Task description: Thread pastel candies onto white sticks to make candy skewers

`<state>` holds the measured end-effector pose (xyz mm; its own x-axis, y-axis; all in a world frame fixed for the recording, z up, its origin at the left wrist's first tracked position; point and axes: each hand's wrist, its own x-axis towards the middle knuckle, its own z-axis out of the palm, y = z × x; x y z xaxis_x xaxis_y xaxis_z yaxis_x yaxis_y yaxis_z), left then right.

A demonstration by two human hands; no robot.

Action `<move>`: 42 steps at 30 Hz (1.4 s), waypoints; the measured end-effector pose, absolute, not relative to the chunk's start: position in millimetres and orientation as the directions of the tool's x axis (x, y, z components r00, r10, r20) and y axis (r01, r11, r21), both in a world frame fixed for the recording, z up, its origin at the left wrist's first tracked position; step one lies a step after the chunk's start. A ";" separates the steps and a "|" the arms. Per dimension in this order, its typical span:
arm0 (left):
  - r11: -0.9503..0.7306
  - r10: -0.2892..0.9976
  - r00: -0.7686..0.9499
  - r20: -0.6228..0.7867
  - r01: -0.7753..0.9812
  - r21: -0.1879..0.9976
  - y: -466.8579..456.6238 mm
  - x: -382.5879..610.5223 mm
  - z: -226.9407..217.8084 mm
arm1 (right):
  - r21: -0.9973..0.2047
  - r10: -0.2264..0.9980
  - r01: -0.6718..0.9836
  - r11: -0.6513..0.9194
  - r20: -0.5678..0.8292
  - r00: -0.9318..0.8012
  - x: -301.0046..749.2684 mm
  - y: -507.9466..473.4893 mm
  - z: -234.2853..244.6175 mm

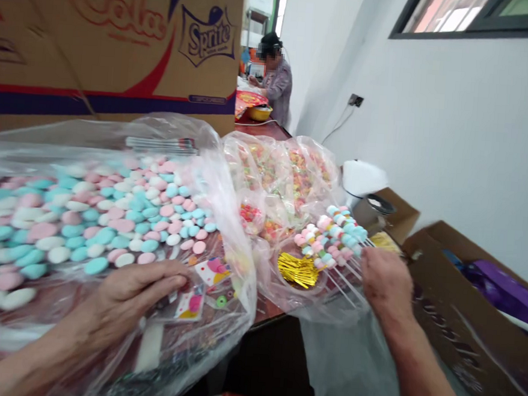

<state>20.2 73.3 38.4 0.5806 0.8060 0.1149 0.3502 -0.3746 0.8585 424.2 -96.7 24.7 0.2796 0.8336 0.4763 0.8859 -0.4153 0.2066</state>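
My left hand [132,300] lies inside a big clear plastic bag [229,177] of pink, blue and white marshmallows [108,223], its fingers curled on a small printed clear packet [191,304]. My right hand [385,282] reaches to the right and rests on the sticks of several marshmallow skewers [333,239]; its fingers are hidden behind the back of the hand. Beside the skewers lies a bunch of gold twist ties [297,270] in a clear bag.
A cardboard drinks box [112,42] stands behind the marshmallows. Clear bags of colourful sweets [283,175] sit in the middle. Open cardboard boxes [454,320] stand at the right by a white wall. Another person [276,84] works at the far end of the table.
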 end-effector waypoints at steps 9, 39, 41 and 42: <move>-0.188 0.755 0.656 -0.012 0.234 0.954 72.6 8.1 51.0 | -0.238 0.682 0.956 0.172 0.729 0.059 376.6 -90.4 61.7; -0.118 0.674 0.722 -0.158 0.316 0.941 82.3 -1.1 45.4 | 0.136 0.629 0.893 0.429 0.664 -0.404 337.1 -57.8 96.1; -0.094 0.672 0.725 -0.149 0.282 0.955 83.2 -3.6 43.7 | 0.082 0.622 0.898 0.433 0.693 -0.364 337.5 -57.9 96.9; -0.076 0.673 0.726 -0.143 0.260 0.963 83.5 -4.8 42.9 | 0.052 0.620 0.896 0.440 0.704 -0.345 337.1 -58.0 96.9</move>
